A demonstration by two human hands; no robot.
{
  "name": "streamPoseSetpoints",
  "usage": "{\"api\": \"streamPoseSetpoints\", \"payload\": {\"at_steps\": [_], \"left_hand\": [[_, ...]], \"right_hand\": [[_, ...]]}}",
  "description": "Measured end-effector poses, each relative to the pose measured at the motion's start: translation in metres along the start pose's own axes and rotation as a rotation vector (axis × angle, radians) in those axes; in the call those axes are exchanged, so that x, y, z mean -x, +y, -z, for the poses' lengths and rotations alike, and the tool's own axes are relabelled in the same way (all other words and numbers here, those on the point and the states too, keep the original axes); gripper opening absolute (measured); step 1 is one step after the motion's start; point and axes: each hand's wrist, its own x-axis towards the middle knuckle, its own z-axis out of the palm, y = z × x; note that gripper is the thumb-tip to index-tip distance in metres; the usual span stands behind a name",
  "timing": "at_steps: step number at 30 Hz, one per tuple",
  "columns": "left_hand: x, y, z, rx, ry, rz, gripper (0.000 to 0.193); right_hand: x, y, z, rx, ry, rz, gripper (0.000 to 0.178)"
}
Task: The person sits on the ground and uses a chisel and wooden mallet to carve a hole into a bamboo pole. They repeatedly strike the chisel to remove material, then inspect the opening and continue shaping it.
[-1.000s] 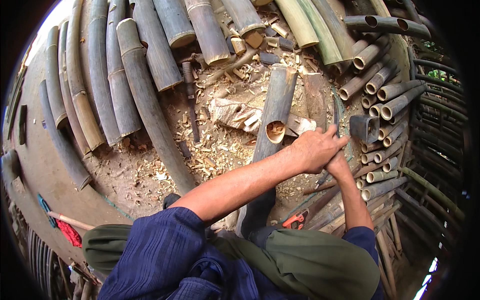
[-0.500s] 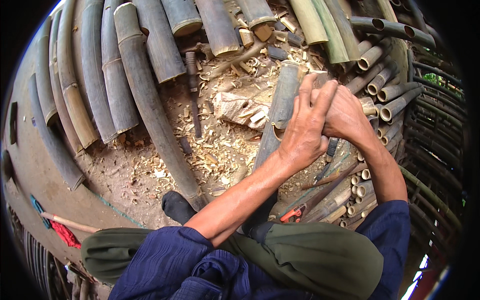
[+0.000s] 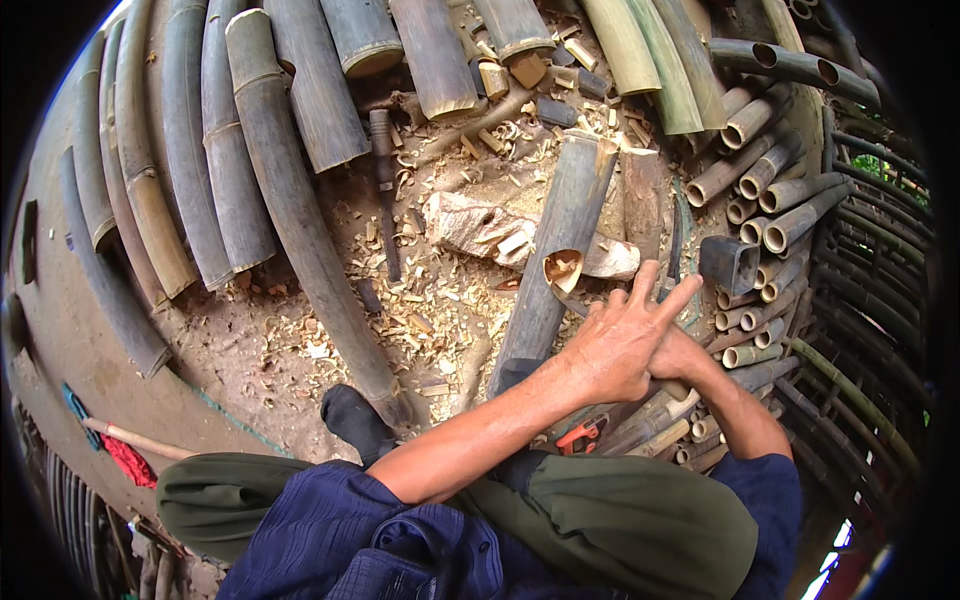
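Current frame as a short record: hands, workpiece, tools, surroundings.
hands: left hand overlaps right hand; any grip hidden
workpiece: dark bamboo pole with a cut opening, lying across a pale wood block
tools: orange-handled tool; dark rod-like tool among wood chips
left side: row of bamboo poles
right side: stacked bamboo tubes

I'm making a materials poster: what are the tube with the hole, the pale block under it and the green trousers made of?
The tube with the hole looks like bamboo, smooth grey outside: it's hollow, with pale walls. The pale block seems rough, bare wood: its face looks chipped. The green trousers look like matt cloth, with soft folds; I can't tell the fibre.
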Motion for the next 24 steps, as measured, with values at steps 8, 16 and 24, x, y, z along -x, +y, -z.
{"api": "streamPoseSetpoints", "payload": {"at_steps": [8,16,24], "left_hand": [[-0.005,-0.017,0.037,-0.095,-0.587,-0.019,0.097],[0.012,-0.014,0.020,-0.088,-0.342,-0.021,0.074],[0.061,0.020,0.059,-0.055,0.082,0.060,0.100]], "right_hand": [[-0.015,-0.013,-0.102,-0.397,0.327,-0.318,0.113],[-0.038,-0.050,-0.072,0.088,0.115,-0.407,0.091],[-0.026,-0.067,-0.117,-1.172,0.360,0.130,0.055]]}}
